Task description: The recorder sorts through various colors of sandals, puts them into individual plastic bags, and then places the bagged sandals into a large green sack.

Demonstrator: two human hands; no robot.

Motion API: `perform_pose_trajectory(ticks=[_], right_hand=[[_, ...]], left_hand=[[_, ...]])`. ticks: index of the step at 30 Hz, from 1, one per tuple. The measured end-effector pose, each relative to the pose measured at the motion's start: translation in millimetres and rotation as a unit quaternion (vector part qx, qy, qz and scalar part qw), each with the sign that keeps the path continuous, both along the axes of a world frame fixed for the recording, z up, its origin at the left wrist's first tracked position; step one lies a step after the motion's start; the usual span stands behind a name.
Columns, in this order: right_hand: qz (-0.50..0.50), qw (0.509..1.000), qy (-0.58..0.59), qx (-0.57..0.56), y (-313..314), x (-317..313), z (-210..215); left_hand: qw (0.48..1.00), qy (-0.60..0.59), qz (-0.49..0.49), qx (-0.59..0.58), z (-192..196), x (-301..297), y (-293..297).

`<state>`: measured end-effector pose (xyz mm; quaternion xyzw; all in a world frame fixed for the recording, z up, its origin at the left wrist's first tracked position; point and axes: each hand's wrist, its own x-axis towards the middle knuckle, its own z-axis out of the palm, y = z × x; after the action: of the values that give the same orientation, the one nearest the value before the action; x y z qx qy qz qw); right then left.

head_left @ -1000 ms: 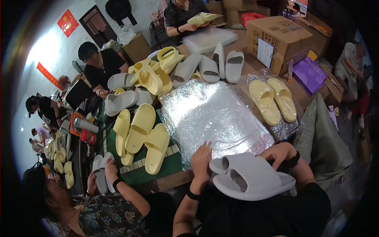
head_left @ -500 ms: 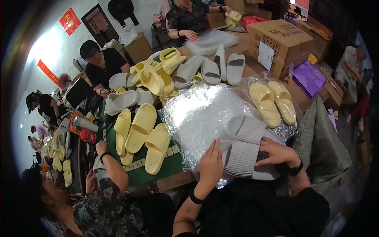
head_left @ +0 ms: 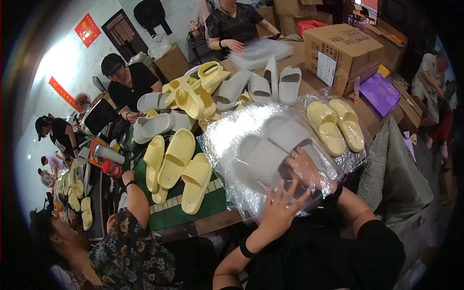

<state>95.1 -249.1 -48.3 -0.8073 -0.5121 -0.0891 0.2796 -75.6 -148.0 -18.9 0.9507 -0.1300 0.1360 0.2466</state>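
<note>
A pair of grey slippers (head_left: 270,150) lies inside a clear plastic bag (head_left: 232,135) on top of a stack of such bags on the table. My right hand (head_left: 309,171) is inside the bag, gripping the slippers through its mouth. My left hand (head_left: 282,205) rests with fingers spread on the bag's near edge, pressing it down.
Loose yellow slippers (head_left: 179,159) and grey slippers (head_left: 261,84) cover the green table (head_left: 208,205). A bagged yellow pair (head_left: 336,123) lies to the right. Cardboard boxes (head_left: 340,50) stand at the back right. Other people sit at the left, near left and far side.
The grey slippers, held in front of me a second ago, have gone forward into the clear bag. My right hand went in with them and my left hand dropped to the bag's edge.
</note>
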Motion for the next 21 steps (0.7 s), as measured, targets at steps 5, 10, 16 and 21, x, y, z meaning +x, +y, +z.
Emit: perform_pose_trajectory(ticks=[5,10,16,21], right_hand=[[0.022,0.995,-0.070,0.074,48,23,17],[0.082,0.983,0.133,-0.097,44,29,-17],[0.391,0.798,0.430,-0.161,-25,-29,-3],[0.159,0.939,0.269,0.143,-12,-47,-10]], left_hand=[[0.990,0.055,-0.125,-0.027,-7,-1,-5],[0.996,0.032,0.011,-0.088,12,2,3],[0.948,0.005,0.142,-0.286,10,-8,22],[0.973,-0.137,-0.028,-0.186,20,10,5]])
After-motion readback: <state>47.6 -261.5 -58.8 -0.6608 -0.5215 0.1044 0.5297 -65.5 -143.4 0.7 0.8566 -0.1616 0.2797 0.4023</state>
